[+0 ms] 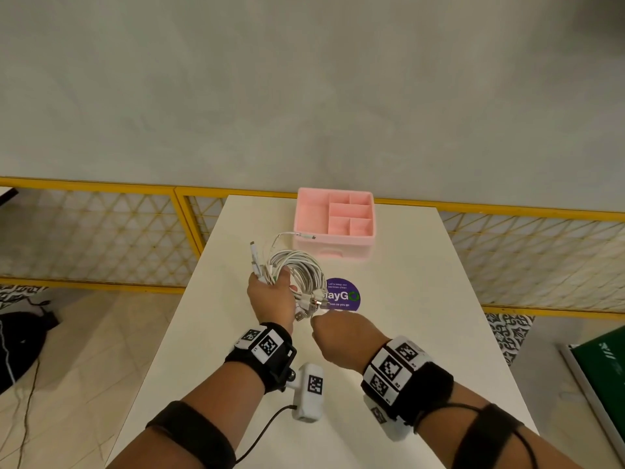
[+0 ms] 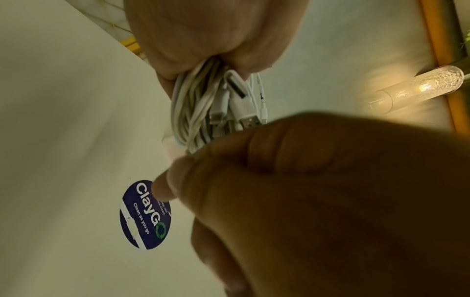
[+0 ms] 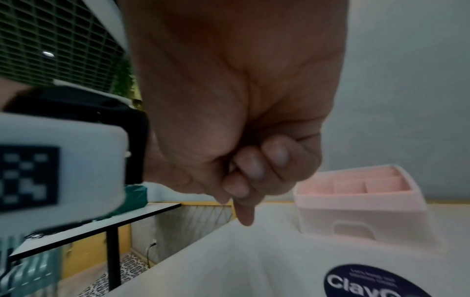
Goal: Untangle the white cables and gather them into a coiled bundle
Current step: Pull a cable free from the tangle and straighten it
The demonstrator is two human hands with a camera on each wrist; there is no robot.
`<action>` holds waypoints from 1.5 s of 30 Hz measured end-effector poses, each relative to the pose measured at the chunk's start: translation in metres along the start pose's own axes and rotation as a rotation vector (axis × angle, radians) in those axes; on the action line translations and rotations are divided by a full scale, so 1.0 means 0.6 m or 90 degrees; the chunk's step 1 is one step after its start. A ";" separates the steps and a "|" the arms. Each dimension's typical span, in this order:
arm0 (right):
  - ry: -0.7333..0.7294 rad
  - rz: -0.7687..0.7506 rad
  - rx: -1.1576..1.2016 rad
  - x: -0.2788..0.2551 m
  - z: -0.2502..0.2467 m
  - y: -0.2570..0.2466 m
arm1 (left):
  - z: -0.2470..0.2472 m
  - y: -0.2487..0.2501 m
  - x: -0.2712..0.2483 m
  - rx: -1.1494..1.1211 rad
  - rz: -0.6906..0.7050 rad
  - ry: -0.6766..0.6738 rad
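Observation:
A coil of white cables hangs above the white table, gripped in my left hand, whose fingers wrap the loops. Several plug ends stick up past the fist, and one reaches toward the pink box. Other USB ends dangle below the coil. In the left wrist view the cables leave my left hand and run down into my right hand. My right hand is curled just under those ends and seems to pinch them; in the right wrist view my right hand hides the cables.
A pink compartment organizer stands at the table's far edge, also in the right wrist view. A round purple sticker lies under the coil. A yellow mesh railing runs behind the table. A black bag lies on the floor at left.

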State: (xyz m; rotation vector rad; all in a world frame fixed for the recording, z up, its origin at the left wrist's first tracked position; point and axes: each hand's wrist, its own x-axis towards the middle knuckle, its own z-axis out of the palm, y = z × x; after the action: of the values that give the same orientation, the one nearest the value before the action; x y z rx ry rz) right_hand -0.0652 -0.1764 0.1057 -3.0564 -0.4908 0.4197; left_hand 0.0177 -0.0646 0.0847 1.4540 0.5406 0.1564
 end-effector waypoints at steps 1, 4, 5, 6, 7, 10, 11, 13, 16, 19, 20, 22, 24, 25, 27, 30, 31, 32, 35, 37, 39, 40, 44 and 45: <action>0.002 -0.017 -0.011 0.000 -0.009 -0.008 | 0.002 0.000 0.000 0.001 0.005 -0.003; 0.031 -0.043 -0.030 0.003 -0.036 -0.026 | 0.004 0.000 -0.004 0.012 0.009 -0.012; 0.046 -0.042 -0.032 0.005 -0.044 -0.029 | 0.005 -0.002 -0.004 0.015 0.011 -0.013; 0.058 -0.040 -0.030 0.008 -0.051 -0.031 | 0.005 -0.002 -0.005 0.015 0.011 -0.017; 0.066 -0.040 -0.023 0.011 -0.057 -0.031 | 0.005 -0.002 -0.005 0.017 0.012 -0.016; 0.084 -0.032 0.032 0.018 -0.067 -0.032 | 0.002 0.001 -0.004 -0.008 -0.003 0.003; 0.089 -0.028 0.056 0.019 -0.067 -0.033 | 0.001 0.004 -0.002 -0.023 -0.009 0.014; 0.095 -0.029 0.080 0.018 -0.063 -0.036 | -0.001 0.010 0.003 -0.046 -0.014 0.041; 0.087 -0.048 0.072 0.014 -0.062 -0.042 | -0.006 0.017 0.012 -0.045 0.003 0.076; 0.091 -0.081 0.050 0.016 -0.072 -0.044 | -0.010 0.015 0.016 -0.029 0.013 0.073; 0.091 -0.089 0.041 0.018 -0.077 -0.044 | -0.011 0.016 0.014 -0.021 0.010 0.063; 0.087 -0.097 0.018 0.023 -0.086 -0.045 | -0.012 0.016 0.012 -0.002 0.004 0.038; 0.078 -0.100 -0.003 0.026 -0.095 -0.046 | -0.014 0.015 0.008 0.015 0.001 0.007; 0.072 -0.103 -0.007 0.028 -0.099 -0.045 | -0.014 0.013 0.008 0.026 0.002 -0.008; 0.071 -0.108 0.012 0.028 -0.106 -0.041 | -0.017 0.009 0.007 0.048 0.000 -0.050; 0.072 -0.098 0.115 0.028 -0.113 -0.025 | -0.024 0.003 -0.001 0.054 -0.007 -0.129; 0.064 -0.091 0.153 0.029 -0.115 -0.020 | -0.027 0.003 -0.005 0.050 -0.003 -0.155; 0.056 -0.088 0.185 0.030 -0.114 -0.015 | -0.029 0.004 -0.011 0.049 0.000 -0.175; 0.061 -0.061 0.237 0.035 -0.101 0.000 | -0.031 0.003 -0.021 0.044 -0.019 -0.231; 0.085 -0.032 0.252 0.039 -0.089 0.010 | -0.028 0.000 -0.021 0.045 -0.046 -0.268; 0.107 -0.020 0.280 0.041 -0.080 0.014 | -0.026 -0.001 -0.022 0.033 -0.092 -0.294; 0.122 -0.015 0.293 0.042 -0.076 0.016 | -0.025 0.000 -0.025 0.018 -0.122 -0.308; 0.198 0.025 0.231 0.042 -0.070 0.017 | -0.015 -0.003 -0.032 -0.019 -0.188 -0.353; 0.209 0.033 0.198 0.041 -0.067 0.017 | -0.013 -0.005 -0.031 -0.008 -0.189 -0.347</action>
State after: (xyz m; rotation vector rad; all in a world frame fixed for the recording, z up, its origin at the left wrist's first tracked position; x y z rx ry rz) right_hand -0.0291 -0.1774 0.1372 -2.7602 -0.2988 -0.0103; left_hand -0.0027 -0.0659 0.0862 1.3152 0.2976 -0.4601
